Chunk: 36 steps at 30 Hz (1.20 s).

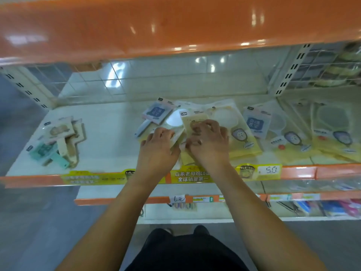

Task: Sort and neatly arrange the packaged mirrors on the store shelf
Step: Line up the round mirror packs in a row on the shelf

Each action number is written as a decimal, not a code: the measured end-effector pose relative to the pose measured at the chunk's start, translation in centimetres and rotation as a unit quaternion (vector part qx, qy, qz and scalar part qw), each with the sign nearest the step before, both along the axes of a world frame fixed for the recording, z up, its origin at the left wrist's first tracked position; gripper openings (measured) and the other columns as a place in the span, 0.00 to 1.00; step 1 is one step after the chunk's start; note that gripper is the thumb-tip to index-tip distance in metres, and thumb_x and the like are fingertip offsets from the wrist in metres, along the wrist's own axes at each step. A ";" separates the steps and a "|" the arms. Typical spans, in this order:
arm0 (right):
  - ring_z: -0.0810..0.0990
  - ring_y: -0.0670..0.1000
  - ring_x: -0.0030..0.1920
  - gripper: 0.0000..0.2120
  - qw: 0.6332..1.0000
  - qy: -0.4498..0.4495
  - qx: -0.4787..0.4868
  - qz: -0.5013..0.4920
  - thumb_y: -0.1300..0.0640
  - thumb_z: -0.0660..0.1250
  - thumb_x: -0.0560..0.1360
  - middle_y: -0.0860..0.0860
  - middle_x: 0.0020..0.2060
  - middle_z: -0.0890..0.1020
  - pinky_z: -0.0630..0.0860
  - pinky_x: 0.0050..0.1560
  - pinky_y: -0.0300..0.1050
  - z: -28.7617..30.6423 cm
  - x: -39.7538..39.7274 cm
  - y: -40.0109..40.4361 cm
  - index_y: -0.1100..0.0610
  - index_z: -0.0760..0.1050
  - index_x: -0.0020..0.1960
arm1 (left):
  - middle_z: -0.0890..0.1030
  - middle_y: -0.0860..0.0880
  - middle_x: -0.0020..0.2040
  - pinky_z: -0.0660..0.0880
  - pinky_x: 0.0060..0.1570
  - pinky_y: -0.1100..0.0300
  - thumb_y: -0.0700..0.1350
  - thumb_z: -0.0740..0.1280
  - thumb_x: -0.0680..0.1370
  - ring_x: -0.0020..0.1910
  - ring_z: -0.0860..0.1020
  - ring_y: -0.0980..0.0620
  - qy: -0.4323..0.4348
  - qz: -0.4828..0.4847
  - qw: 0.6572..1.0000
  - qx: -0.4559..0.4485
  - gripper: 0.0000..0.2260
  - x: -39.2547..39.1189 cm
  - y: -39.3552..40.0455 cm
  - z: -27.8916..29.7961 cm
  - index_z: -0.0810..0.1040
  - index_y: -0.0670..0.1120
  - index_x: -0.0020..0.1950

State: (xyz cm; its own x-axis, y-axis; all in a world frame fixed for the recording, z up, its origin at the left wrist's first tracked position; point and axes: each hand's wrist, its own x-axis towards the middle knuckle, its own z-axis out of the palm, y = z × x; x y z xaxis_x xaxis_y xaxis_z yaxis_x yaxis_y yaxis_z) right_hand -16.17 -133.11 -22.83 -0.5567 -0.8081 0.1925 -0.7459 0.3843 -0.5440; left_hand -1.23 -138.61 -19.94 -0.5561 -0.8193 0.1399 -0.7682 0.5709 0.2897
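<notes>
Packaged mirrors lie flat on a white store shelf (109,133). In the middle sits a loose pile of yellow packs (192,118), with a blue-and-pink handled mirror pack (156,112) at its far left. My left hand (158,147) grips the left edge of the pile with curled fingers. My right hand (208,141) lies on top of a yellow pack, fingers curled around it. Another yellow round-mirror pack (232,122) lies just to the right.
A small stack of handled mirror packs (62,139), beige and teal, lies at the shelf's left. More yellow and blue packs (293,132) line the right side. An orange shelf (175,26) overhangs above. Price labels (269,170) run along the front edge. A lower shelf (293,210) holds other goods.
</notes>
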 end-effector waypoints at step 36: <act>0.68 0.57 0.61 0.19 0.989 0.006 -0.004 0.150 0.46 0.72 0.68 0.45 0.60 0.73 0.67 0.63 0.48 0.5 26.7 -15.5 0.47 0.77 0.58 | 0.76 0.44 0.57 0.73 0.45 0.48 0.49 0.64 0.75 0.52 0.78 0.40 0.060 0.133 0.989 0.004 0.16 27.5 -12.8 -1.4 0.75 0.44 0.60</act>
State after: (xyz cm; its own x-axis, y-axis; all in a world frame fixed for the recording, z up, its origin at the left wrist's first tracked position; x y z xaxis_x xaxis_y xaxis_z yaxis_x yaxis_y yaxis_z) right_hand 10.53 -148.57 -22.33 -0.2902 -0.9347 0.2050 -0.8326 0.1410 -0.5357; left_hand 26.24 -151.44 -21.35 -0.3002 -0.9357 0.1855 -0.8506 0.3506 0.3918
